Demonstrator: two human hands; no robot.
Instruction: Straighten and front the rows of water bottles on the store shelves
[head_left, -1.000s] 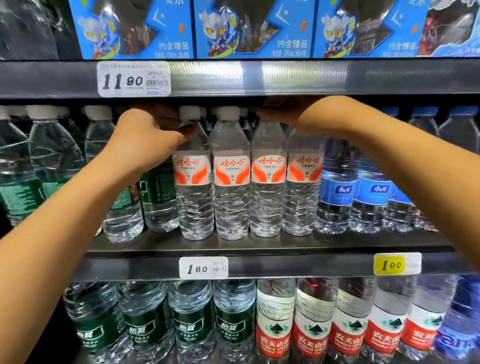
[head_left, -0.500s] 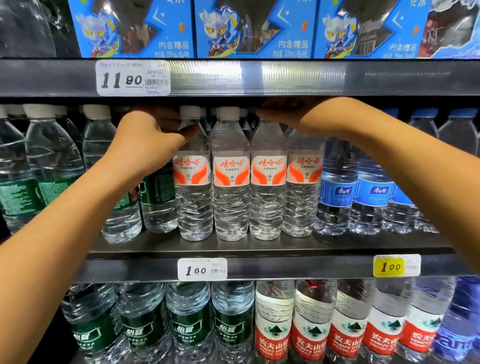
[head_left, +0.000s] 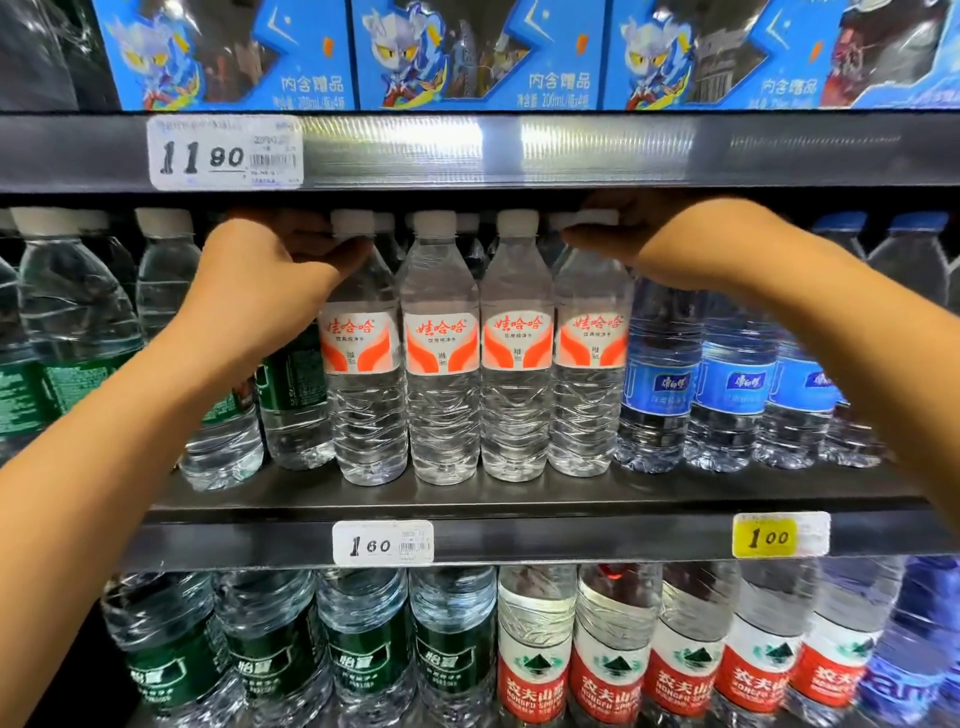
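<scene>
Gripping the outer necks — left hand (head_left: 265, 280) on the leftmost orange-label bottle (head_left: 363, 374), right hand (head_left: 649, 244) curled round the rightmost bottle (head_left: 589, 364).

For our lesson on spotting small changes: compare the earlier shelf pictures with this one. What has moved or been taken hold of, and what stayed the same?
Very little changed. The left hand keeps its grip at the neck of the leftmost orange-label bottle; the right hand still reaches over the cap of the rightmost one. Nothing was let go. The four orange-label bottles stand in the same row, labels forward, and the neighbouring bottles and price tags are unmoved.
</scene>
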